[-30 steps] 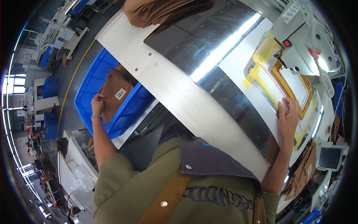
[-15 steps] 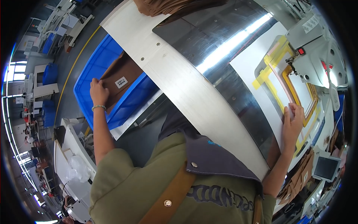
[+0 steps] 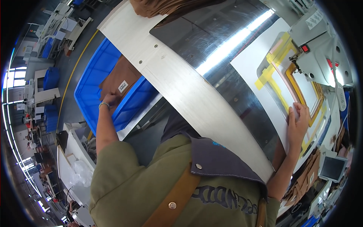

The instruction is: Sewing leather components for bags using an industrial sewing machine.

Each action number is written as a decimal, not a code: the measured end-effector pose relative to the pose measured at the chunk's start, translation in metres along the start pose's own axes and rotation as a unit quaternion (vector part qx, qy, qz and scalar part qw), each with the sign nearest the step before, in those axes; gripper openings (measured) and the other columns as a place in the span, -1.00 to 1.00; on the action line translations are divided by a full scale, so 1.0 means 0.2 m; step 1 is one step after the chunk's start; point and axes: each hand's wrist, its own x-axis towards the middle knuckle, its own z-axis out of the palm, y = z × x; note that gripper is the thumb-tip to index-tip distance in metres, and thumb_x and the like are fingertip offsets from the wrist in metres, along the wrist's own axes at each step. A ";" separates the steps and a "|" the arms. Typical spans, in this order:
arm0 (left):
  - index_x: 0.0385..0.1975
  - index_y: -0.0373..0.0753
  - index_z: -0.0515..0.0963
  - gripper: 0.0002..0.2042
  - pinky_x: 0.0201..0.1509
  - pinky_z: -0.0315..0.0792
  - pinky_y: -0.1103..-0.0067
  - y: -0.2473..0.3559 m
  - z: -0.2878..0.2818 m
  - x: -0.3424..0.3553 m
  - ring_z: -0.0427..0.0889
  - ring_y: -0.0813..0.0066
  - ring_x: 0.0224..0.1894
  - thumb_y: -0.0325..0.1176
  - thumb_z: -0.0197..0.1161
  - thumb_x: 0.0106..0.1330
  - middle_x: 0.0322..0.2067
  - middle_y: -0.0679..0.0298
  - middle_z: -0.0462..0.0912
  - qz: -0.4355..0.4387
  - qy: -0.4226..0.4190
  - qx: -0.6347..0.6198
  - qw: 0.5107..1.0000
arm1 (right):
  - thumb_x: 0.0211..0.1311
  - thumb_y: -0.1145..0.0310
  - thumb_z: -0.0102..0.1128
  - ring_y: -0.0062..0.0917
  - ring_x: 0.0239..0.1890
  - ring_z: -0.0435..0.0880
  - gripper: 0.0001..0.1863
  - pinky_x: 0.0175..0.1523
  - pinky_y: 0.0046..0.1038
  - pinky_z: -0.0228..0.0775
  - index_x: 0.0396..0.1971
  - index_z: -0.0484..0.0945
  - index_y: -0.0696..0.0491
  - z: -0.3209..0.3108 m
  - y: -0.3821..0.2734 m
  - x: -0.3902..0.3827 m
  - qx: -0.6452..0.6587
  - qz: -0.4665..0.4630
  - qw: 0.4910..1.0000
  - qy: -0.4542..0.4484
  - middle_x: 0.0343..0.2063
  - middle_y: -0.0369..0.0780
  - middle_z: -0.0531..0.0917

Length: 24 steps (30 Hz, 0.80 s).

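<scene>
My left hand (image 3: 109, 99) reaches into a blue plastic bin (image 3: 87, 90) on the left. It lies at the lower edge of a brown flat panel (image 3: 119, 75), which bears a small white label (image 3: 123, 86). Shadow blurs its fingers, so their grip is unclear. On the right, my right hand (image 3: 300, 123) has thumb and fingers closed at the near corner of a flat frame (image 3: 280, 96) edged with yellow tape. A yellow-orange inner frame (image 3: 294, 87) sits in it, under the head of a pale sewing machine (image 3: 315, 64).
A pale worktable (image 3: 170, 79) with a shiny metal plate (image 3: 227, 81) runs between my hands. Brown pieces are stacked (image 3: 155, 7) at its far edge. More brown panels (image 3: 302, 181) and a small screen (image 3: 332, 167) are at the lower right. A white table (image 3: 72, 159) stands at the lower left.
My left hand has moved down and slightly right from the brown panel's left edge. The panel lies lower in the bin. My right hand stays at the taped frame.
</scene>
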 end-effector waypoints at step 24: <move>-0.29 -0.38 0.54 -0.88 0.00 0.58 0.36 0.57 -0.23 -0.59 0.68 0.12 -0.19 -0.60 0.21 0.18 -0.15 0.12 0.64 0.358 0.307 -0.125 0.873 | 0.53 0.35 0.26 -0.33 0.09 0.64 -0.78 0.28 -0.34 0.44 0.00 0.62 0.17 0.01 0.03 0.00 -0.004 0.001 1.000 -0.011 -0.03 -0.13 0.64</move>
